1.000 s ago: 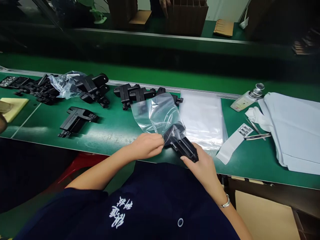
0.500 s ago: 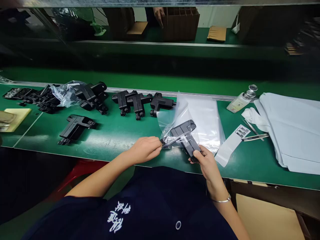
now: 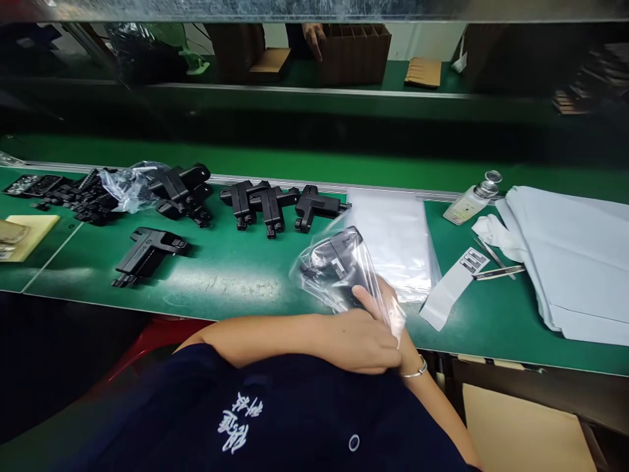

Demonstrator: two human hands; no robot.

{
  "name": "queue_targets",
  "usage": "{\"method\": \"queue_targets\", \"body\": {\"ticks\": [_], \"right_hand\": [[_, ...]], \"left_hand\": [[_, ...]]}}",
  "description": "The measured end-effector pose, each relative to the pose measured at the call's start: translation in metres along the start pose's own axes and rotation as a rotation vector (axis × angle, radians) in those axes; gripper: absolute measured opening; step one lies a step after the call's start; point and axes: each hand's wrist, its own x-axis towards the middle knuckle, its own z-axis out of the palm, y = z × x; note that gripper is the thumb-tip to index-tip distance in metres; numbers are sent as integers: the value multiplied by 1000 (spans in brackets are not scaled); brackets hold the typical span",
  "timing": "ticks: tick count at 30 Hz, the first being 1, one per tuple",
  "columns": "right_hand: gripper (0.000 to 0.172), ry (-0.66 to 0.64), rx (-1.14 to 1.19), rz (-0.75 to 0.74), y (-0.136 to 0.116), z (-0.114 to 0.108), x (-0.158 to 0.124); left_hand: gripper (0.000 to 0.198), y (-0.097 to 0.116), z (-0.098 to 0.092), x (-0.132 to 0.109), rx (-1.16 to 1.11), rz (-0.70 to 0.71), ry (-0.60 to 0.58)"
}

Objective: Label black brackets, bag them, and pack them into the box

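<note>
A black L-shaped plastic part (image 3: 330, 257) sits inside a clear plastic bag (image 3: 394, 316) in front of my body. My right hand (image 3: 379, 300) is closed around the lower end of the part, with its thumb showing through the film; the rest is partly covered. Crossing over the right wrist, my left hand (image 3: 366, 344) pinches the bag's near edge. Behind them lies a stack of clear bags (image 3: 393, 242). Another black L-shaped part (image 3: 147, 254) rests on the green bench (image 3: 236, 275) to the left.
Along the back sit several black parts (image 3: 272, 206) and a pile of small black pieces (image 3: 88, 196). A pump bottle (image 3: 472, 200), a label strip (image 3: 455, 288), tweezers (image 3: 501, 272) and white sheets (image 3: 574, 262) lie right. Across the divider, another person's hand (image 3: 313, 40) touches a partitioned box (image 3: 354, 56).
The bag now covers the black part, which has turned and shifted left. My left hand has moved right, from the bag's mouth on the left to the edge by my right wrist.
</note>
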Motion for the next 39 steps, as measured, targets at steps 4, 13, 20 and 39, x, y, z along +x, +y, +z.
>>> {"method": "queue_targets", "body": {"ticks": [4,13,20,39], "right_hand": [[45,30,-140,-11,0,-15,0],[53,-122,-626,-522,-9,-4,-11],[53,120,-243,-572,-8,-40,-9],[29,-197,359,-52,-50,-11,37]], "left_hand": [[11,3,-10,-3,-172,116,-111],[55,-26,-66,-43,302,-501,-248],[58,-39,-67,-84,-283,-955,216],[45,-48,2,-116,-166,-721,237]]}}
